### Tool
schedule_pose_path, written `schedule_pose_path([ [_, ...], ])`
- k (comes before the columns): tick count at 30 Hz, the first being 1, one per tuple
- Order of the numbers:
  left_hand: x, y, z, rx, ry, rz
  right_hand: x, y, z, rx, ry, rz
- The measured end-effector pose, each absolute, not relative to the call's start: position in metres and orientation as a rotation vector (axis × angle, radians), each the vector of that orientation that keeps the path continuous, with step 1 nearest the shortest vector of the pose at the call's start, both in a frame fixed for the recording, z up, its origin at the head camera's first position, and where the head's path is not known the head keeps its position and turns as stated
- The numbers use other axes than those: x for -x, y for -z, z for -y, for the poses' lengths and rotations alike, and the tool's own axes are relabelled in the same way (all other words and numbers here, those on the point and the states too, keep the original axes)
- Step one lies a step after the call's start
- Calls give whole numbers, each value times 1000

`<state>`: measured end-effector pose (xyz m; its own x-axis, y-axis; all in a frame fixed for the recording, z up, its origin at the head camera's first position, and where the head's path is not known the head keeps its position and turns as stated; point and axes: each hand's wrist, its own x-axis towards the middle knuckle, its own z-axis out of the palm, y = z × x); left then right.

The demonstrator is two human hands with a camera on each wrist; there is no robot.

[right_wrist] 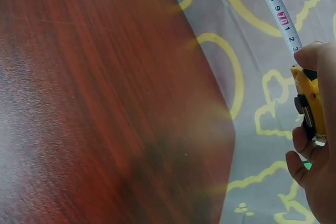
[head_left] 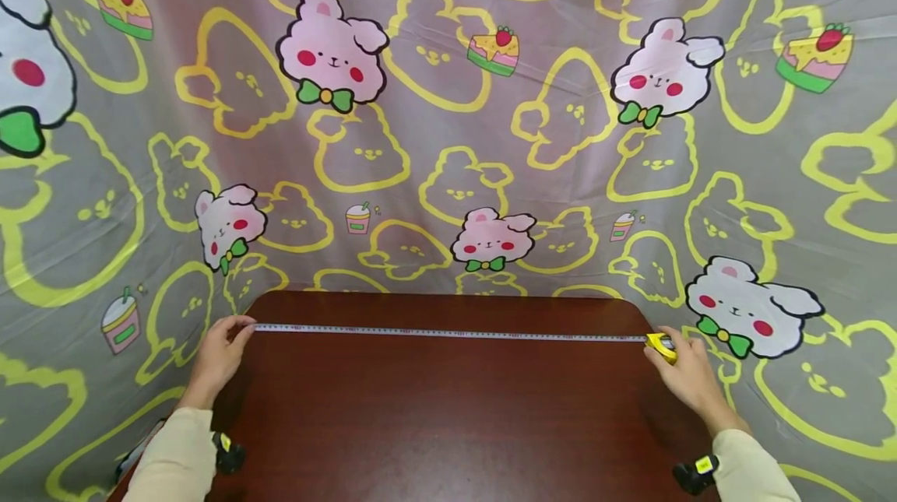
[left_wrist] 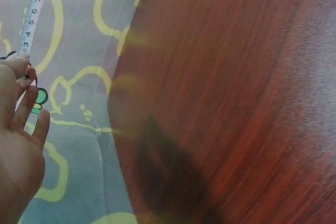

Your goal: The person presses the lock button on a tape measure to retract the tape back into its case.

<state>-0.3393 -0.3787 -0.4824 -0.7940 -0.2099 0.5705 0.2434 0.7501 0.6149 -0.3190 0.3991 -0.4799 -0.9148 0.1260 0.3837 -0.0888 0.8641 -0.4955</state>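
A white measuring tape blade (head_left: 448, 333) is drawn out straight across the far part of the dark wooden table (head_left: 441, 416). At its low-number end, my left hand (head_left: 219, 358) pinches the tip between thumb and fingers; the remaining fingers are loosely bent in the left wrist view. The yellow and black tape measure case (head_left: 662, 347) is gripped in my right hand (head_left: 690, 377), beyond the table's right side. In the right wrist view the blade (right_wrist: 278, 14) leaves the case near a red 70 mark, with my thumb close beside it.
A grey curtain (head_left: 420, 128) printed with yellow outlines and white rabbits surrounds the table at the back and both sides. The table's far corners are rounded. Shadows of the hands fall on the tabletop. Black cameras (head_left: 227, 453) are strapped to both wrists.
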Motion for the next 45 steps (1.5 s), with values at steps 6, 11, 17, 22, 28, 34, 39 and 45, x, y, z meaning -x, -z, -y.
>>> schedule_pose_path([
  [6,339,473,380,63,901,2278,319,470,-400,20,-726,2634],
  [11,337,469,382,67,877,2296,319,463,-401,13,-729,2667],
  [17,339,466,383,69,878,2311,320,455,-403,-35,-706,2652],
  [22,339,463,382,68,882,2332,318,454,-405,-28,-743,2655],
  [28,337,463,382,80,883,2357,315,453,-407,-16,-786,2639],
  [34,336,464,383,81,864,2350,315,452,-406,-6,-805,2620],
  [39,332,463,385,58,854,2329,316,452,-407,-21,-814,2602],
  [45,330,463,386,33,864,2362,315,452,-410,-42,-792,2615],
])
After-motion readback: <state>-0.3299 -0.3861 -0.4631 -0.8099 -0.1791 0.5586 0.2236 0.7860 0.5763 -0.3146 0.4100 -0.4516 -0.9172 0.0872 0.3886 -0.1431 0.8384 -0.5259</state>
